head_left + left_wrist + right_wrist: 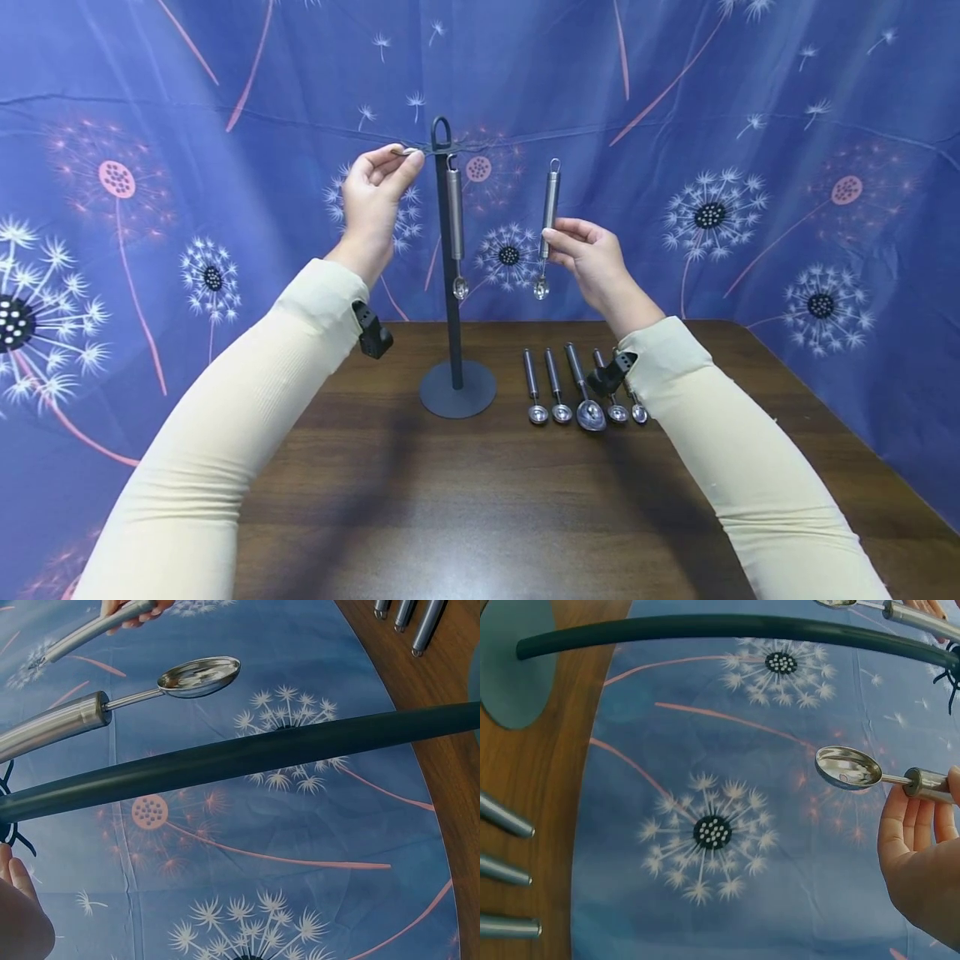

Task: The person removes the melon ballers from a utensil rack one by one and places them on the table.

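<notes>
In the head view, my right hand (592,258) pinches the lower handle of a small steel scoop (551,200), which stands upright with its loop on top and round bowl below. My left hand (375,196) pinches a hook arm at the top of the black stand (453,317). From another hook hangs a second steel scoop (457,217), close beside the post. The right wrist view shows the held scoop's bowl (847,766) beyond my fingers, apart from the stand. In the left wrist view, part of my left hand (22,915) shows near the hooks.
Several more steel scoops lie in a row on the brown wooden table (465,517), right of the stand's round base (458,400); one scoop (590,414) has a larger bowl. Behind the table hangs a blue curtain (525,67) with a dandelion print.
</notes>
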The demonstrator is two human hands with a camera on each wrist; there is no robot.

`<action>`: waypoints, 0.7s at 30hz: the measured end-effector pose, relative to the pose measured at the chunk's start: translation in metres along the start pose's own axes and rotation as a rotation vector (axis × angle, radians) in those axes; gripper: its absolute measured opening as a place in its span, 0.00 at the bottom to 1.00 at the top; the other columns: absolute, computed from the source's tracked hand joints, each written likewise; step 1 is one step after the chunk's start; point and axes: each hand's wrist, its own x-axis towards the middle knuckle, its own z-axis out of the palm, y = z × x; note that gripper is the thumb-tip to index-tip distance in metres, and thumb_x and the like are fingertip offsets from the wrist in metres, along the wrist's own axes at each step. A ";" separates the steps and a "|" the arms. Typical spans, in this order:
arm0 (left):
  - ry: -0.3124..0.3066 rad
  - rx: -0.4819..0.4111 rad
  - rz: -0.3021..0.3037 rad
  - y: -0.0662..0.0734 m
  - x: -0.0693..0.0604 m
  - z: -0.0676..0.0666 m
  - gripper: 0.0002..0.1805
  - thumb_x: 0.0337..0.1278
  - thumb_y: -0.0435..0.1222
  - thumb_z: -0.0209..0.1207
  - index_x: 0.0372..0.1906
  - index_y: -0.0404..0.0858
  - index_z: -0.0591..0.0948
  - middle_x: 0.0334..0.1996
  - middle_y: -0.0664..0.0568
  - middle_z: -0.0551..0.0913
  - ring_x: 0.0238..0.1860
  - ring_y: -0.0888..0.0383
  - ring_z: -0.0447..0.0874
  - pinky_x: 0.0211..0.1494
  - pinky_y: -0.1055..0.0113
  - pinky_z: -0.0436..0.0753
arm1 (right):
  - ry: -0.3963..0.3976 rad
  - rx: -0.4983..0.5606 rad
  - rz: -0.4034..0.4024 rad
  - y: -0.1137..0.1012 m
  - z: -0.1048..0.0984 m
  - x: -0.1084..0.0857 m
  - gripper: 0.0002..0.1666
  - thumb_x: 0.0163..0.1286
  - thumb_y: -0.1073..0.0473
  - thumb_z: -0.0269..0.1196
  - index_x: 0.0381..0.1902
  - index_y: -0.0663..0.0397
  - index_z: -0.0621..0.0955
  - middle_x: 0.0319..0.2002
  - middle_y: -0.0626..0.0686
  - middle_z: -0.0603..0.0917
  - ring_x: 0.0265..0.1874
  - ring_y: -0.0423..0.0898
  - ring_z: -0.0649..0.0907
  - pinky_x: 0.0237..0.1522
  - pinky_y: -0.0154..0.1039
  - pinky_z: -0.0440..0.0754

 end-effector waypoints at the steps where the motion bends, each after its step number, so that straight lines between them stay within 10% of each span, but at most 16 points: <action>1: 0.000 -0.001 0.003 0.000 0.000 0.000 0.13 0.54 0.30 0.67 0.42 0.41 0.77 0.39 0.55 0.83 0.48 0.59 0.82 0.56 0.72 0.81 | 0.002 -0.001 0.000 0.001 -0.002 0.000 0.08 0.64 0.69 0.65 0.40 0.58 0.80 0.32 0.48 0.83 0.33 0.41 0.83 0.37 0.29 0.85; 21: 0.002 -0.016 -0.001 -0.001 0.000 0.001 0.13 0.54 0.29 0.67 0.42 0.41 0.77 0.40 0.54 0.83 0.49 0.57 0.82 0.57 0.72 0.81 | 0.031 -0.189 0.062 0.018 -0.070 -0.009 0.11 0.65 0.63 0.66 0.44 0.57 0.79 0.32 0.43 0.84 0.36 0.36 0.84 0.39 0.26 0.85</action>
